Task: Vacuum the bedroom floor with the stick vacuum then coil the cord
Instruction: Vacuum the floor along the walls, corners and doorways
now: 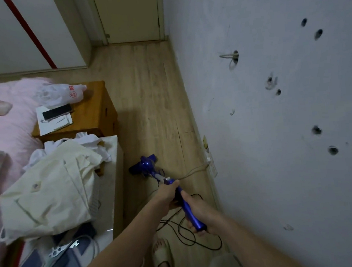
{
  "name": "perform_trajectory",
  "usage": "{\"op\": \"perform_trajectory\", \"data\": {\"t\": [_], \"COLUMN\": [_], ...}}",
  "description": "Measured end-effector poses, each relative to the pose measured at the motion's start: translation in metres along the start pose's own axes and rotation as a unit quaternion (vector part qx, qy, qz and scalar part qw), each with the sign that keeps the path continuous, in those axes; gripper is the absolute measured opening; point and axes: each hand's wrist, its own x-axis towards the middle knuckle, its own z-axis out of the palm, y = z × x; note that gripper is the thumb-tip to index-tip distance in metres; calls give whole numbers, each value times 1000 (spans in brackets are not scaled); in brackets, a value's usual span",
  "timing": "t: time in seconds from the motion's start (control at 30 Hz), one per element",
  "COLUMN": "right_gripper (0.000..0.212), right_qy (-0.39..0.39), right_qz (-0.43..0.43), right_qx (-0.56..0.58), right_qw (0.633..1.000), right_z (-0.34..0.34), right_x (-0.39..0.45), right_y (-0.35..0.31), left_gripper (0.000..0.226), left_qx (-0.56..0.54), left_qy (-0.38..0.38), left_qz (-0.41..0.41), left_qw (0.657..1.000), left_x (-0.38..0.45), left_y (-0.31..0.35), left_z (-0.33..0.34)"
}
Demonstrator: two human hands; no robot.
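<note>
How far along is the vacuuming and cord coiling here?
Nothing looks finished. In hand: both hands, left hand and right hand, grip the blue stick vacuum on the floor. Left: the black cord lies loose by the foot, uncoiled.

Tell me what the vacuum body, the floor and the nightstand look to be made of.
Stick vacuum: glossy blue plastic, judging by its sheen. Floor: pale wood-look planks with visible seams, possibly laminate. Nightstand: orange-brown varnished wood, grain faintly visible.
</note>
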Motion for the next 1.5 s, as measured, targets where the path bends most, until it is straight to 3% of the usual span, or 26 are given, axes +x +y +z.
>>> {"op": "perform_trajectory", "data": {"t": [0.13, 0.47, 0.83, 1.0, 1.27, 1.5], "right_gripper": [67, 59, 53, 61, 66, 65], "right_qy": [-13, 25, 56, 82, 115, 148], "right_qz": [-6, 0, -21, -31, -60, -60], "right_qx": [6, -19, -21, -49, -126, -184], "right_qw": [1000, 1000, 998, 995, 983, 970], "right_z": [28, 32, 88, 97, 75, 26], "right_x": [11, 9, 80, 110, 117, 74], "right_y": [-26, -38, -76, -107, -133, -134], "left_gripper": [38, 38, 26, 22, 40, 29], "left_qx": [8, -26, -33, -16, 2, 4], "left_qy": [9, -79, 28, 49, 6, -29], "left_qz": [-1, -23, 12, 41, 44, 39], "left_qw": [1000, 996, 999, 998, 999, 999], "left_x": [7, 4, 66, 94, 109, 80], "left_y": [19, 32, 50, 77, 104, 113], "left_z": [-29, -57, -95, -106, -102, -59]}}
